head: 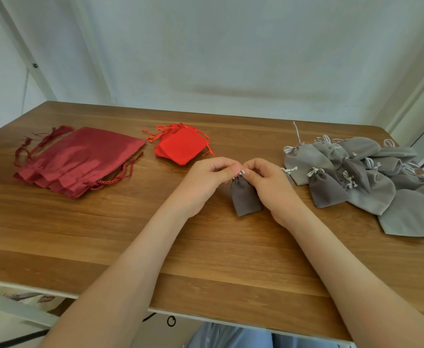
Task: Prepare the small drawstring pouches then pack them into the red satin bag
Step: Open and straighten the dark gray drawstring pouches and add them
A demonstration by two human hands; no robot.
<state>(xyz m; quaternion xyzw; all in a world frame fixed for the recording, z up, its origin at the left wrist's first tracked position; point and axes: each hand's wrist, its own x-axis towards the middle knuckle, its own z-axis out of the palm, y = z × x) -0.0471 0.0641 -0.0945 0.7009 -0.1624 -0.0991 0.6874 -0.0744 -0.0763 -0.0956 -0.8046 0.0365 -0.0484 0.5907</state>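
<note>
A small grey drawstring pouch [245, 198] hangs over the middle of the wooden table [105, 234]. My left hand [205, 182] and my right hand [268, 184] both pinch its gathered top, where the pale cords show between my fingertips. A stack of dark red satin bags [80, 159] with tasselled cords lies flat at the left. Behind my hands lies a small pile of bright red pouches [182, 146]. A heap of several grey pouches [356, 172] in different sizes covers the right side of the table.
The table's front edge [205, 313] runs just below my forearms. A white wall stands behind the table, and a white metal frame post [30, 64] rises at the back left. The grey heap reaches the table's right edge.
</note>
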